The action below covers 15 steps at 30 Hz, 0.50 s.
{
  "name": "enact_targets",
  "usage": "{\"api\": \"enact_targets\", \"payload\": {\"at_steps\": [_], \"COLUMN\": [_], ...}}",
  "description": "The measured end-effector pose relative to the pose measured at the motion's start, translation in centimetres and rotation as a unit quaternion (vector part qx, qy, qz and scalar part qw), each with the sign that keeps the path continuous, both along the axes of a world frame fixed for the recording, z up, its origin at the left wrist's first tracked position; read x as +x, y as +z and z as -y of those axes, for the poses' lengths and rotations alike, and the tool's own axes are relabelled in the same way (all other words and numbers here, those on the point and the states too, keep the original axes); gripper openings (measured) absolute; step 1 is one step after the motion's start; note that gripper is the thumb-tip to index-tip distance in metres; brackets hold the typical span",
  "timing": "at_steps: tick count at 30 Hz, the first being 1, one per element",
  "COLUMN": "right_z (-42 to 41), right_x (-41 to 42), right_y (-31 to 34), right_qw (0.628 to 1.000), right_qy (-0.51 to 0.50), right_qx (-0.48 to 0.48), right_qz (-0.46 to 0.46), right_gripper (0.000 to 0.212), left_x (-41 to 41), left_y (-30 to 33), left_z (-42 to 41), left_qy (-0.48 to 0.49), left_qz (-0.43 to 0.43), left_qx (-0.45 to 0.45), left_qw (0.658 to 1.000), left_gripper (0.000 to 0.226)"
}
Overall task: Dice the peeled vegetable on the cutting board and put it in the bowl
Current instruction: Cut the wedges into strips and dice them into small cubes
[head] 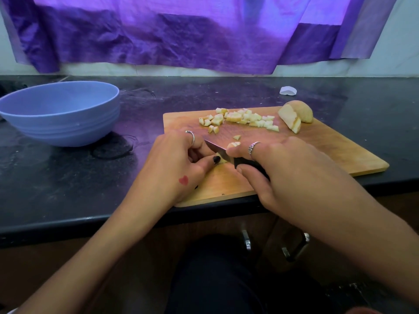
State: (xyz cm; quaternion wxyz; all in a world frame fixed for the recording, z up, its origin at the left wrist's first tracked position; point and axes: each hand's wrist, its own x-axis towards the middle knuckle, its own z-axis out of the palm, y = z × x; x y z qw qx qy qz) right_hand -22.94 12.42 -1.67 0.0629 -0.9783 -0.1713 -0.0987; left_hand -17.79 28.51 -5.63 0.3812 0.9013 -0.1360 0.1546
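A wooden cutting board [328, 150] lies on the dark counter. My right hand [281, 175] grips the black handle of a knife [217, 150], its blade pointing left across the board. My left hand [179, 164] pinches a small pale vegetable piece [221, 160] against the board just under the blade; most of that piece is hidden by my fingers. A heap of diced pieces [240, 120] lies at the board's far side. Larger uncut chunks [297, 115] sit at the far right corner. The blue bowl [61, 114] stands to the left, apart from the board.
A small white scrap [288, 90] lies on the counter beyond the board. A purple cloth [181, 37] hangs on the wall behind. The counter's front edge [90, 220] runs just below my wrists, with metal drawer handles [294, 248] beneath it.
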Motion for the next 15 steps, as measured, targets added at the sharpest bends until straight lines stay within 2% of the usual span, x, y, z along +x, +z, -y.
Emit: {"api": "enact_targets", "payload": {"at_steps": [7,11,13,15], "right_z": [0.0,0.7,1.2,1.6], "right_x": [-0.3,-1.8,-2.6,-3.0], "right_y": [-0.8,-0.9,-0.7,-0.5], "right_qw": [0.999,1.000,0.998,0.998], "right_qy": [0.003,0.011,0.002,-0.010], "right_qx": [0.032,-0.005,-0.054,-0.054], "right_qz": [0.028,0.010,0.021,0.041], "right_gripper": [0.030,0.037,0.042,0.041], "left_x": [-0.3,-0.3,-0.3,-0.1], "left_y": [0.2,0.2,0.2,0.1], "left_z": [0.4,0.4,0.2,0.0], "left_qy": [0.021,0.025,0.022,0.016], "left_qz": [0.011,0.005,-0.001,-0.015], "left_qx": [0.028,0.029,0.027,0.014], "left_qw": [0.999,0.999,0.999,1.000], "left_gripper": [0.010,0.018,0.023,0.021]}}
